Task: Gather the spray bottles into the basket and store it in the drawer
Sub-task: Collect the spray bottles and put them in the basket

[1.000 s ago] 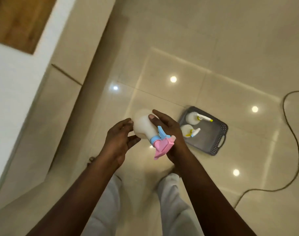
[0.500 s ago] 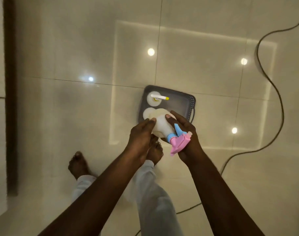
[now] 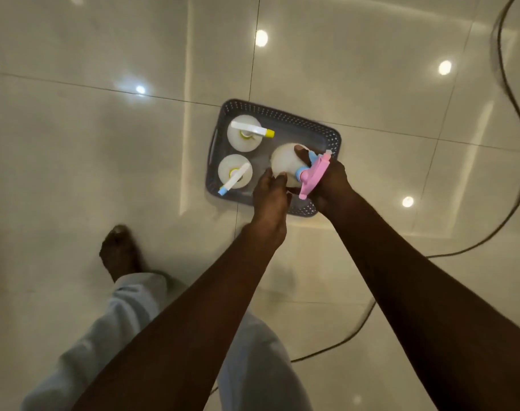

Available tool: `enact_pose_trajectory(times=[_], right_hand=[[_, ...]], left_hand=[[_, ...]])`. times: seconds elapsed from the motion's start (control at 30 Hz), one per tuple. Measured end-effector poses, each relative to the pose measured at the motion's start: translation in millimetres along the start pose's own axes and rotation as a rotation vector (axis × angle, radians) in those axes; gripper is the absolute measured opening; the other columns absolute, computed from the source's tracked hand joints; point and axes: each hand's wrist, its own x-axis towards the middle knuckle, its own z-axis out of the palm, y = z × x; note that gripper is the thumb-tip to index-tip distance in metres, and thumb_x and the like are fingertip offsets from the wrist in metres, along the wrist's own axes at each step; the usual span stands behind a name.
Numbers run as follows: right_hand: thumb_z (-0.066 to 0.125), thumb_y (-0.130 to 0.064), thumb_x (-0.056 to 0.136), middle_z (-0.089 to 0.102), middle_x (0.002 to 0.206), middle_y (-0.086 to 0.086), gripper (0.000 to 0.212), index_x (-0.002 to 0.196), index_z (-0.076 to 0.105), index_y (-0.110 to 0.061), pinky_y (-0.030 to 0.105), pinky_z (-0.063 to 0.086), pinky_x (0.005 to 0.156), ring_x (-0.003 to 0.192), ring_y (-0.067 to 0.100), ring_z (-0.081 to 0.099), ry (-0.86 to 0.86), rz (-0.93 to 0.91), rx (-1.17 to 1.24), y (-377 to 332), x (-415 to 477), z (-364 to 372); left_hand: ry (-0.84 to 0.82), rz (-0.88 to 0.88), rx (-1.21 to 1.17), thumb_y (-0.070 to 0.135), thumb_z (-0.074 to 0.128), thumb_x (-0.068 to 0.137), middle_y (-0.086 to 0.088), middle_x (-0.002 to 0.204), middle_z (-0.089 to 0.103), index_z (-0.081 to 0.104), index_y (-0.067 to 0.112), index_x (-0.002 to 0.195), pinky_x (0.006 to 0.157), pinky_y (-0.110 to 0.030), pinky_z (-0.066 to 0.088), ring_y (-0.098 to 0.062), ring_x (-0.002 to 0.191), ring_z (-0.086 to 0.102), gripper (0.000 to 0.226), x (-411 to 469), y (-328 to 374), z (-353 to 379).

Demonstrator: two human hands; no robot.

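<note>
A grey perforated basket (image 3: 282,115) sits on the tiled floor. Two white spray bottles stand in its left half: one with a white and yellow nozzle (image 3: 245,137) at the back, one with a white and blue nozzle (image 3: 234,172) nearer me. Over the basket's right half I hold a third white bottle with a pink and blue trigger head (image 3: 285,163). My right hand (image 3: 331,185) grips it around the neck and head, thumb on the body. My left hand (image 3: 270,194) touches the bottle's near side with its fingertips.
A dark cable (image 3: 508,120) snakes over the glossy floor at the right and passes behind my right arm. My bare foot (image 3: 119,250) and pale trouser legs are at the lower left. Ceiling lights reflect in the tiles.
I have stepped closer to the basket, which now lies right under my hands. Both hands have carried the pink-headed bottle forward and down over the basket's right half.
</note>
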Motion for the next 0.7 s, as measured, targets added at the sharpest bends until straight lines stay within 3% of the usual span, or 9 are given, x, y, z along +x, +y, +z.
enact_pose_trajectory(times=[0.07, 0.1, 0.17, 0.23, 0.3, 0.4, 0.5, 0.6, 0.7], right_hand=[[0.058, -0.027, 0.074, 0.059, 0.087, 0.006, 0.063, 0.134, 0.062, -0.008, 0.036, 0.053, 0.079, 0.104, 0.042, 0.068, -0.034, 0.029, -0.044, 1, 15, 10], [0.057, -0.028, 0.068, 0.060, 0.087, 0.008, 0.059, 0.125, 0.066, -0.014, 0.035, 0.054, 0.076, 0.091, 0.032, 0.067, -0.046, 0.044, -0.037, 3, 26, 12], [0.057, -0.031, 0.067, 0.066, 0.087, 0.012, 0.053, 0.116, 0.072, -0.017, 0.043, 0.059, 0.086, 0.085, 0.030, 0.065, -0.034, 0.057, -0.029, 7, 48, 18], [0.060, -0.029, 0.084, 0.068, 0.078, 0.010, 0.041, 0.121, 0.072, -0.016, 0.046, 0.057, 0.091, 0.080, 0.028, 0.066, -0.021, 0.030, -0.056, 15, 71, 19], [0.053, -0.019, 0.101, 0.071, 0.091, 0.017, 0.028, 0.121, 0.072, -0.015, 0.056, 0.055, 0.100, 0.091, 0.032, 0.066, -0.013, 0.029, -0.078, 19, 94, 19], [0.047, -0.017, 0.104, 0.067, 0.094, 0.019, 0.026, 0.114, 0.072, -0.017, 0.069, 0.045, 0.111, 0.103, 0.035, 0.060, -0.022, 0.056, -0.081, 23, 117, 18], [0.050, -0.018, 0.106, 0.068, 0.116, 0.021, 0.027, 0.123, 0.070, -0.015, 0.069, 0.045, 0.111, 0.112, 0.038, 0.063, -0.037, 0.080, -0.058, 23, 129, 21], [0.057, -0.027, 0.106, 0.064, 0.143, 0.022, 0.025, 0.123, 0.072, -0.018, 0.067, 0.048, 0.109, 0.133, 0.044, 0.061, -0.062, 0.108, -0.042, 19, 131, 26], [0.058, -0.025, 0.106, 0.062, 0.145, 0.022, 0.017, 0.114, 0.072, -0.021, 0.066, 0.050, 0.108, 0.133, 0.045, 0.060, -0.098, 0.121, -0.057, 14, 133, 28]], left_hand=[[0.025, 0.018, -0.002, 0.014, 0.053, 0.107, -0.015, 0.143, 0.065, 0.055, 0.012, 0.148, 0.115, -0.050, 0.050, -0.032, 0.131, 0.064, 0.041, 32, -10, 5], [0.041, 0.023, -0.003, 0.015, 0.054, 0.107, -0.014, 0.145, 0.064, 0.054, 0.013, 0.149, 0.117, -0.050, 0.048, -0.032, 0.133, 0.062, 0.043, 47, -14, 6], [0.053, 0.033, -0.019, 0.017, 0.053, 0.107, -0.013, 0.147, 0.062, 0.053, 0.015, 0.151, 0.117, -0.050, 0.047, -0.031, 0.135, 0.061, 0.044, 73, -21, 7], [0.039, 0.057, -0.043, 0.017, 0.054, 0.106, -0.013, 0.143, 0.066, 0.056, 0.015, 0.149, 0.116, -0.051, 0.049, -0.031, 0.132, 0.063, 0.043, 96, -28, 9], [0.022, 0.061, -0.051, 0.017, 0.055, 0.106, -0.015, 0.141, 0.067, 0.057, 0.014, 0.148, 0.116, -0.053, 0.049, -0.033, 0.131, 0.064, 0.042, 114, -33, 10], [0.012, 0.066, -0.044, 0.016, 0.053, 0.107, -0.018, 0.142, 0.066, 0.056, 0.012, 0.149, 0.117, -0.054, 0.047, -0.036, 0.132, 0.062, 0.043, 132, -35, 10], [0.011, 0.077, -0.018, 0.015, 0.051, 0.107, -0.017, 0.144, 0.065, 0.055, 0.014, 0.151, 0.117, -0.054, 0.046, -0.035, 0.133, 0.061, 0.044, 142, -33, 9], [0.011, 0.110, -0.028, 0.011, 0.049, 0.107, -0.015, 0.145, 0.064, 0.053, 0.017, 0.153, 0.116, -0.052, 0.048, -0.034, 0.132, 0.062, 0.047, 148, -28, 9], [-0.008, 0.119, -0.029, 0.009, 0.048, 0.106, -0.016, 0.145, 0.064, 0.053, 0.016, 0.153, 0.116, -0.052, 0.049, -0.034, 0.133, 0.062, 0.047, 151, -25, 12]])
